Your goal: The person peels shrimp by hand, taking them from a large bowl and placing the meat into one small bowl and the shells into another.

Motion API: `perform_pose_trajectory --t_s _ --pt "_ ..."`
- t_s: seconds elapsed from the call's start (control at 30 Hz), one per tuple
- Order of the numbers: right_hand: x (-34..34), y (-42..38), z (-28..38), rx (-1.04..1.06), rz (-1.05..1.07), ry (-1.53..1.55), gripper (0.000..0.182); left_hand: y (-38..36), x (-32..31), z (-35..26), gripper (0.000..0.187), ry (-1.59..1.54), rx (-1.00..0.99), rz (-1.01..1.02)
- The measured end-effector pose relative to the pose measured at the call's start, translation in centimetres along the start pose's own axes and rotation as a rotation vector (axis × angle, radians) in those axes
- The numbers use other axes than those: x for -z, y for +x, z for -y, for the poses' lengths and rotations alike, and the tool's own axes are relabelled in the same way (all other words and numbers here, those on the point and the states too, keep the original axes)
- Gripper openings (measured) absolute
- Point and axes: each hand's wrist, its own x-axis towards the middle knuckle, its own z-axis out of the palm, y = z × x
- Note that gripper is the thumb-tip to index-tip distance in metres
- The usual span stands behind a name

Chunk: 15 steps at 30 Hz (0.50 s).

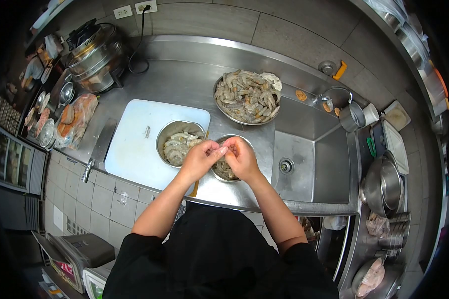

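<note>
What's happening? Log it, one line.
Left hand; right hand: bare, meeting; below: round silvery metal bowl; held item: unclear; nearby: white rectangular cutting board

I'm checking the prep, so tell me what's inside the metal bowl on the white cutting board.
The metal bowl holds greyish shrimp. The left hand covers its lower right edge, and the shrimp hide the bottom; what lies there can't be seen.

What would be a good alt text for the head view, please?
A person's left hand and right hand meet over a metal bowl on a steel counter; whatever they may hold is hidden. On the left, a second bowl holds pale shrimp on a white cutting board. Farther back, a bigger bowl is heaped with gray shrimp, beside a sink.
</note>
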Motion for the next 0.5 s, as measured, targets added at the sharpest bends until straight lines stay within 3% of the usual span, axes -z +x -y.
perform_pose_trajectory --t_s 0.17,0.23,0.33,0.4,0.5 --pt "0.1 -0.1 -0.1 -0.047 -0.018 0.157 0.011 0.3 0.0 0.2 0.024 -0.337 0.029 0.062" --pt "0.2 -0.1 -0.5 -0.083 -0.020 0.219 0.012 0.2 0.2 0.4 0.021 -0.261 -0.028 0.033" --pt "0.4 -0.2 -1.2 -0.041 -0.067 0.091 0.016 0.2 0.2 0.8 0.019 -0.142 -0.095 -0.039" --pt "1.2 -0.4 -1.2 -0.027 -0.153 -0.306 0.020 0.3 0.5 0.5 0.020 -0.097 -0.107 -0.081" --pt "1.9 -0.7 -0.7 -0.038 -0.099 -0.331 0.023 0.3 1.6 -0.3 0.021 -0.010 -0.106 -0.098"
